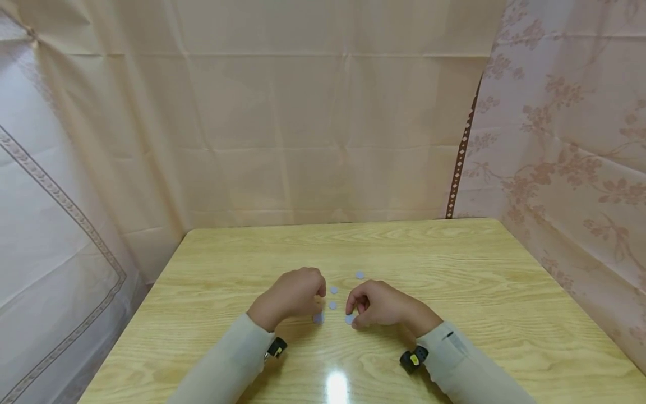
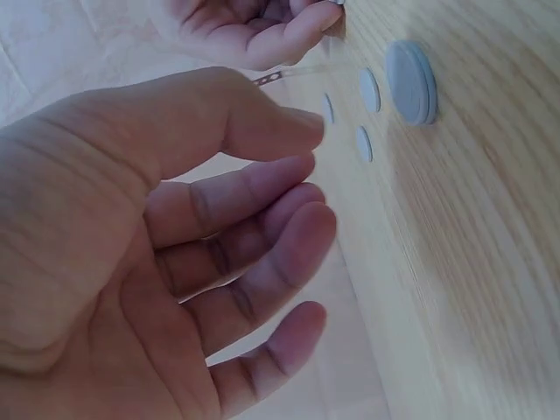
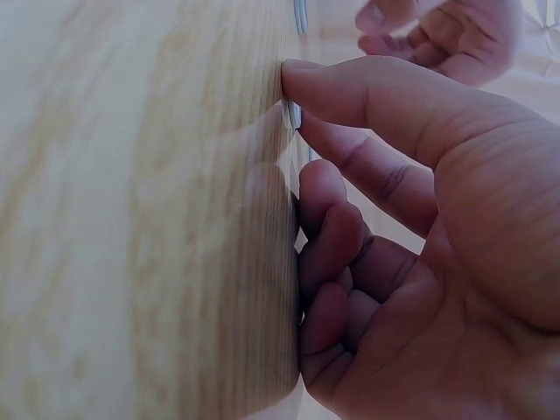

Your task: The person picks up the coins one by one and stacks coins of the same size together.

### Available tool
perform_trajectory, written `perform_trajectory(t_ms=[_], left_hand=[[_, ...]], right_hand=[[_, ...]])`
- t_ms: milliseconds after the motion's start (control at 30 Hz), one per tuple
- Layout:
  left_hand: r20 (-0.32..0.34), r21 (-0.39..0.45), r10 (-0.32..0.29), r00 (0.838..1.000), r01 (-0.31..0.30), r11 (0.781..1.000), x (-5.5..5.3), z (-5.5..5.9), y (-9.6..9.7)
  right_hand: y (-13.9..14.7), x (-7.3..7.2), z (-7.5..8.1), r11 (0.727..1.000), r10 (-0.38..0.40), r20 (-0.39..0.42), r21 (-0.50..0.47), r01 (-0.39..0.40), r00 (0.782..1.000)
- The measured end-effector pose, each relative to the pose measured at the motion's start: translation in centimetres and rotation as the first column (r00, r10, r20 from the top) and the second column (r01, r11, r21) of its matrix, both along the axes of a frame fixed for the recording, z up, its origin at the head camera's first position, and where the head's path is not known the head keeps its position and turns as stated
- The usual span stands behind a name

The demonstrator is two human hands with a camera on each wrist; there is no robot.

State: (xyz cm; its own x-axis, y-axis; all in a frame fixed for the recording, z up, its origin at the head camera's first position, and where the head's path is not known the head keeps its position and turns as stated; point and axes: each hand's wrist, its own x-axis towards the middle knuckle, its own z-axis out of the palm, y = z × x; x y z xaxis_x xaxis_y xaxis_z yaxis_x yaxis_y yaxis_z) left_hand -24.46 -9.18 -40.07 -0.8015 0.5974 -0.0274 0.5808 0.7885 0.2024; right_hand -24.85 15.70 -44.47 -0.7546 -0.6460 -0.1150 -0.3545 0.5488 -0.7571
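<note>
Several pale blue, flat round discs lie on the wooden table. My right hand (image 1: 378,304) is low over the tabletop, its thumb and index finger pinching the edges of one disc (image 1: 350,319), seen nearly edge-on as a thin disc (image 3: 294,115) in the right wrist view. To the left, a small disc stack (image 2: 411,83) lies flat beneath my left hand (image 1: 295,294). That hand hovers with loosely bent fingers and a gap between thumb and fingertips, holding nothing. Between the hands are two single discs, a nearer disc (image 1: 332,305) and a farther disc (image 1: 333,290).
Beyond the right hand lies another disc (image 1: 360,275). The wooden table (image 1: 242,252) reaches back to a beige curtain (image 1: 313,123), with a flowered curtain (image 1: 570,140) on the right and a white cloth (image 1: 45,235) on the left.
</note>
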Motion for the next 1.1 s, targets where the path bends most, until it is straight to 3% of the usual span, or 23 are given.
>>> perform_trajectory(t_ms=[200,667,867,1100], left_hand=[[-0.053,-0.012,-0.023,0.998,0.022,1.000,-0.7,0.4,1.0],[-0.071,-0.031,-0.016,0.997,0.014,0.999,-1.8,1.8,2.5],[-0.074,-0.047,-0.006,0.997,0.003,0.999,-2.6,1.4,3.0],[-0.061,-0.042,-0.007,0.998,0.004,0.999,-4.4,0.5,4.1]], right_hand=[[0.1,0.0,0.0,1.000,0.014,-0.001,0.000,-0.014,1.000],[0.1,-0.1,-0.1,1.000,0.012,-0.004,-0.002,-0.012,1.000],[0.1,-0.3,-0.4,1.000,0.016,-0.006,-0.003,-0.016,1.000],[0.2,-0.3,-0.5,1.000,0.011,-0.001,-0.012,-0.011,1.000]])
